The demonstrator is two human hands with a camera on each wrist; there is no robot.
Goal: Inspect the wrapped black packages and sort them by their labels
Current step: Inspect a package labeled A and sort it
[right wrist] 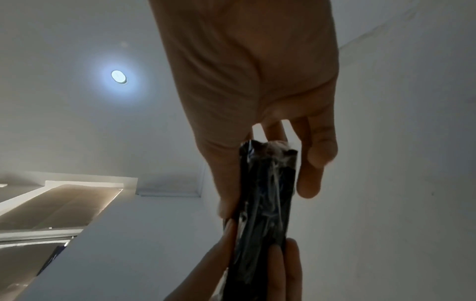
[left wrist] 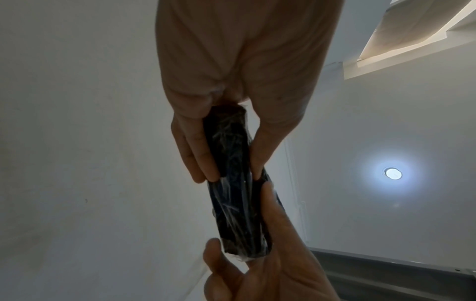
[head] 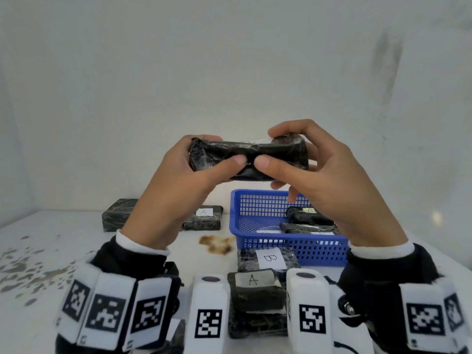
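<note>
A black package wrapped in clear film is held up at chest height above the white table, lying sideways between both hands. My left hand grips its left end, my right hand its right end; both thumbs press the near face. Its label faces away and cannot be read. In the wrist views the package shows edge-on. Near me an "A" package tops a stack, with a "B" package just behind it. Another "A" package and a package with no visible label lie farther back.
A blue plastic basket stands right of centre with wrapped packages inside. A brown stain marks the table before it, and grey flecks spread at the left. A white wall rises just behind the table.
</note>
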